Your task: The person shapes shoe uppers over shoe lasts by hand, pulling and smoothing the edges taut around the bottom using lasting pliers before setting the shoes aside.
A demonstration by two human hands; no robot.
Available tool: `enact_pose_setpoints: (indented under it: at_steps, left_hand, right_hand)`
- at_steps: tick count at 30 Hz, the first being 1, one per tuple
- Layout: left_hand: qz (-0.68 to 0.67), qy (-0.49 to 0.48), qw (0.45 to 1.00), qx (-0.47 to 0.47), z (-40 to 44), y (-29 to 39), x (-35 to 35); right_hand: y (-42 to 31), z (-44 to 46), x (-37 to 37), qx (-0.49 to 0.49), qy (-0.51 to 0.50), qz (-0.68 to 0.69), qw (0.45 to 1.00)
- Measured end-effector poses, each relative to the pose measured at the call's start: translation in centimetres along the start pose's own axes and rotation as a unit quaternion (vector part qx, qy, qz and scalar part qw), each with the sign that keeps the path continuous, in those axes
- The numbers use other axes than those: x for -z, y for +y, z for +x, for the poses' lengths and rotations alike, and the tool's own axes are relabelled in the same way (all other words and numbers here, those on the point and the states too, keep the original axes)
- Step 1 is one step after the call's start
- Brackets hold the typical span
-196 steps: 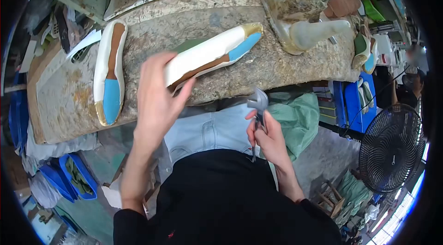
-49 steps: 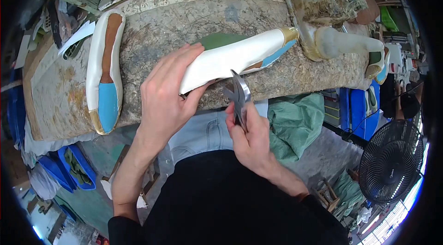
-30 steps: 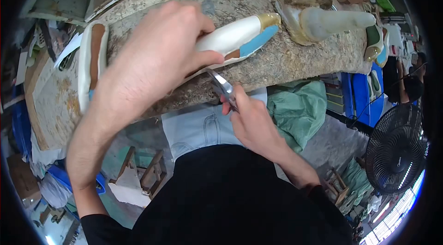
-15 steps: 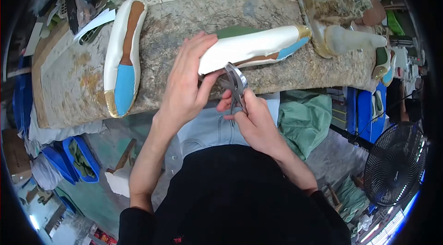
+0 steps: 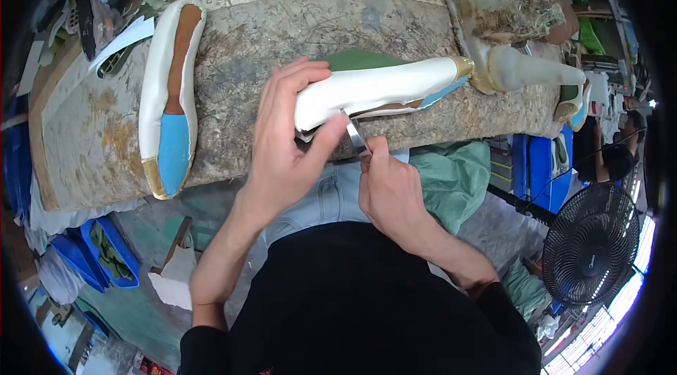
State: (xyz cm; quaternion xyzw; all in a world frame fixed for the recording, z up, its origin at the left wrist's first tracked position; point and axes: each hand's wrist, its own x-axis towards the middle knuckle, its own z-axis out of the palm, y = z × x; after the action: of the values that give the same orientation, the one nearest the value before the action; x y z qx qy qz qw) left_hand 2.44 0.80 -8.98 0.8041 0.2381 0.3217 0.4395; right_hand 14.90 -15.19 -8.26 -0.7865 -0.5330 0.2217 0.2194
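A white shoe upper [image 5: 381,87] with a gold toe is stretched over a green shoe last [image 5: 363,59], lying sideways with its underside partly toward me. My left hand [image 5: 289,121] is closed around its heel end, with the thumb near the lower edge. Closed around the handles of metal lasting pincers [image 5: 357,138] is my right hand [image 5: 390,181]. The jaws are at the upper's edge beside my left thumb; whether they grip the material I cannot tell. A second white lasted shoe [image 5: 150,93], with brown and blue insole showing, lies at the left of the bench.
The worn bench [image 5: 240,43] curves across in front of me. A block with a pale horn-like arm [image 5: 536,67] stands at its right end. A black fan [image 5: 591,244] is at lower right. Blue bins [image 5: 127,255] sit at lower left, and green cloth [image 5: 451,177] hangs below.
My right hand has closed further around the pincers and their handles are now mostly hidden. My left thumb has moved up beside the jaws. The shoe has rolled, showing less of its underside.
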Motion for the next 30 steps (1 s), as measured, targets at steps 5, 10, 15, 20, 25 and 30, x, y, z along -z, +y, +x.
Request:
enact_pose_setpoints:
  at_steps: [5, 10, 15, 20, 25, 30]
  left_hand:
    - [-0.02, 0.049, 0.998, 0.015, -0.6, -0.8, -1.4]
    - [0.029, 0.053, 0.998, -0.028, -0.4, -1.1, -1.3]
    - [0.111, -0.054, 0.989, -0.08, 0.1, -1.1, 1.7]
    - [0.099, -0.017, 0.992, -0.074, -0.1, -1.5, 1.4]
    - [0.025, 0.024, 0.994, -0.108, -1.1, -1.6, 2.8]
    - [-0.491, 0.168, 0.838, 0.17, -8.3, -0.5, 2.0]
  right_hand:
    - [1.3, -2.3, 0.8, -0.047, -0.088, 0.32, 0.942]
    - [-0.4, -2.5, -2.0, 0.032, 0.243, 0.377, 0.893]
    - [-0.5, -0.4, -2.8, 0.094, 0.231, 0.255, 0.934]
    - [-0.5, 0.8, -3.3, 0.108, 0.222, 0.234, 0.94]
    - [-2.2, -0.6, 2.5, -0.023, 0.046, 0.433, 0.9]
    - [-0.3, -5.1, 4.4, -0.09, 0.024, 0.537, 0.839]
